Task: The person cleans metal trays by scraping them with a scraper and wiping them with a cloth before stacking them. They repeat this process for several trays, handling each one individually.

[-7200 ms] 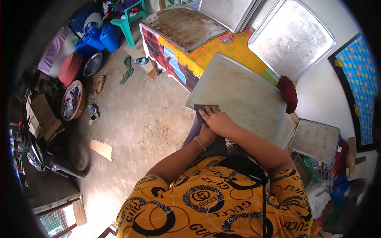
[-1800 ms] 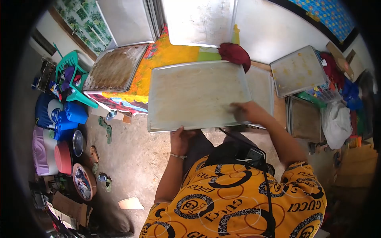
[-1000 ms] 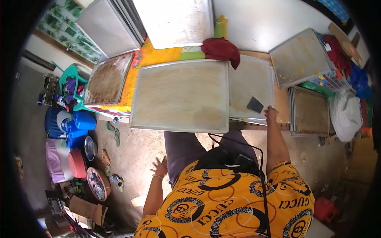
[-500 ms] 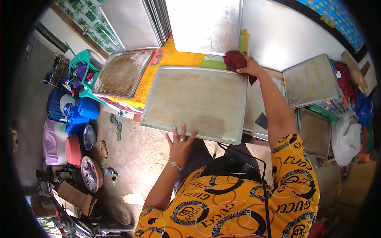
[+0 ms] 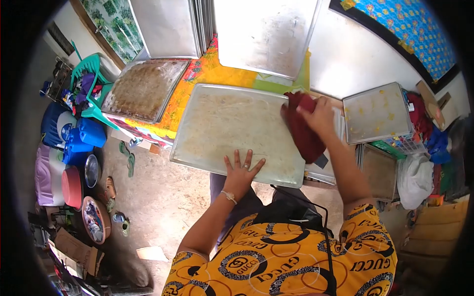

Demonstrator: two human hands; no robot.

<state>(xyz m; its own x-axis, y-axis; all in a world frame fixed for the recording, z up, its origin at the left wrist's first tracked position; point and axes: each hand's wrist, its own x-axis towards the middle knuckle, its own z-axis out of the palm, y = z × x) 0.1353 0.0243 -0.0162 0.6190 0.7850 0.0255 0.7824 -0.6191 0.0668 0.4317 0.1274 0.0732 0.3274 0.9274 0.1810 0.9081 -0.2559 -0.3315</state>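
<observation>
A large metal baking tray (image 5: 232, 116) lies in front of me, its left part over the table with the yellow cloth and its near edge toward my body. My left hand (image 5: 242, 172) rests on the tray's near edge, fingers spread flat on the surface. At the tray's right side, my right hand (image 5: 320, 117) grips a dark red cloth (image 5: 302, 130). The cloth hangs down over the tray's right edge, and part of it bunches up at my fingers. Faint brownish stains mark the tray's surface.
A stained tray (image 5: 143, 89) lies on the yellow tablecloth (image 5: 217, 69) at left. Upright trays (image 5: 165, 29) and another large tray (image 5: 261, 34) stand behind. A yellow-spotted tray (image 5: 377, 111) sits on a basket at right. A green chair (image 5: 94, 66), basins and slippers are on the left floor.
My right hand has come from the tray's far right corner nearer to me, and the red cloth now hangs loose over the right edge. My left hand has slid slightly right and farther onto the tray.
</observation>
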